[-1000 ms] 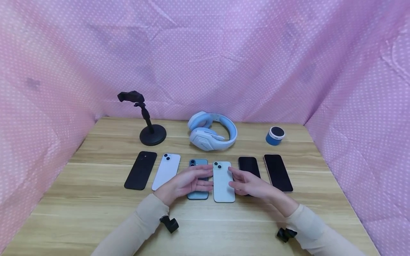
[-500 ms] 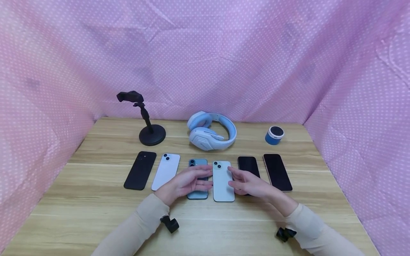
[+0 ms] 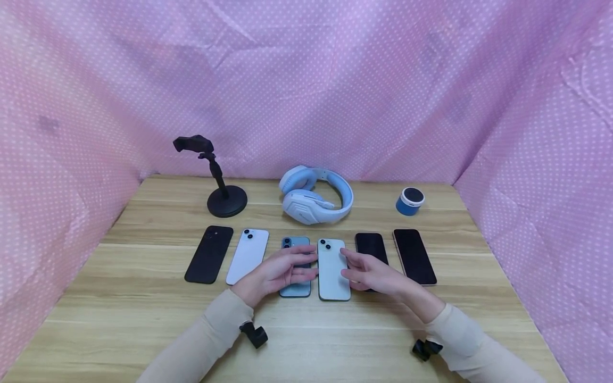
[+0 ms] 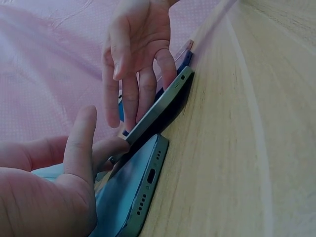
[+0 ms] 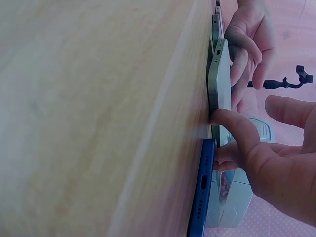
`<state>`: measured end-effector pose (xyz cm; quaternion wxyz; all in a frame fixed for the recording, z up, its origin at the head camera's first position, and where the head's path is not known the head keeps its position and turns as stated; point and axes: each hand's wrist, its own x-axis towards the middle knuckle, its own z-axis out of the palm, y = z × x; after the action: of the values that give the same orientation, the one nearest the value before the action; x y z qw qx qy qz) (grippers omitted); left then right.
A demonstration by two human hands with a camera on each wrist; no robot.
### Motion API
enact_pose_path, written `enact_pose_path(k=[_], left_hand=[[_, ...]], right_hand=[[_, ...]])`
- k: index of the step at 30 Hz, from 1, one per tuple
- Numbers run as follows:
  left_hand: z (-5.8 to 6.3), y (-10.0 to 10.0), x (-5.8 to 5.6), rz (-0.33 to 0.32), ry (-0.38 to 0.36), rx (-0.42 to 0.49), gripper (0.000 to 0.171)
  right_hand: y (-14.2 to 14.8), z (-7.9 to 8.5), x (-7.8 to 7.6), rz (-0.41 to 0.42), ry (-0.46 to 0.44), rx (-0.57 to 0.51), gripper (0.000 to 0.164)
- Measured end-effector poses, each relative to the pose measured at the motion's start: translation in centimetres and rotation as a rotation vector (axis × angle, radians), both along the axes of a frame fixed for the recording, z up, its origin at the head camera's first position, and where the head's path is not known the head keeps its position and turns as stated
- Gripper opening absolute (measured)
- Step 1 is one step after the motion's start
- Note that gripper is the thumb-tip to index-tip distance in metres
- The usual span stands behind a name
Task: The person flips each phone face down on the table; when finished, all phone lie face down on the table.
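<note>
In the head view a pale mint phone (image 3: 331,276) lies camera side up between my two hands. My left hand (image 3: 275,272) reaches over a teal phone (image 3: 295,291), its extended fingertips right at the pale phone's left edge. From the other side my right hand (image 3: 378,276) has loosely bent fingertips along the right edge, overlapping a dark phone (image 3: 371,243). Both thumbs stand apart from the phone in the wrist views. The left wrist view shows the pale phone (image 4: 160,106) tilted, with dark shadow beneath. Much of the teal phone is hidden under my left hand.
A black phone (image 3: 209,255) and a white phone (image 3: 246,260) lie at left, another dark-screened phone (image 3: 415,258) at right. Behind the row stand a black phone stand (image 3: 227,201), a light blue headset (image 3: 316,205) and a small blue speaker (image 3: 408,205). Pink dotted cloth (image 3: 306,96) surrounds the table.
The hands keep almost the same pose throughout. The pale phone sits very slightly farther up in the head view than half a second ago; the whole view has shifted a little.
</note>
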<state>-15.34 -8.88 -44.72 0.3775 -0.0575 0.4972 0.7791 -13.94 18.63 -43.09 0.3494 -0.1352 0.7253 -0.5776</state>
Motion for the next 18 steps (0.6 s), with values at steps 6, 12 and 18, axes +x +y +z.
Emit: enact_pose_path(k=[6,12,18], left_hand=[[-0.03,0.03,-0.02,0.009,-0.003,-0.002,0.05],[0.05,0.05,0.09,0.016,-0.001,0.004,0.05],[0.11,0.07,0.09,0.017,-0.004,0.03,0.049]], right_hand=[[-0.09,0.1,0.03,-0.009,-0.01,-0.017,0.072],[-0.15,0.13,0.08,-0.024,-0.005,-0.01,0.073],[-0.28,0.27,0.15,-0.035,-0.005,-0.001,0.075]])
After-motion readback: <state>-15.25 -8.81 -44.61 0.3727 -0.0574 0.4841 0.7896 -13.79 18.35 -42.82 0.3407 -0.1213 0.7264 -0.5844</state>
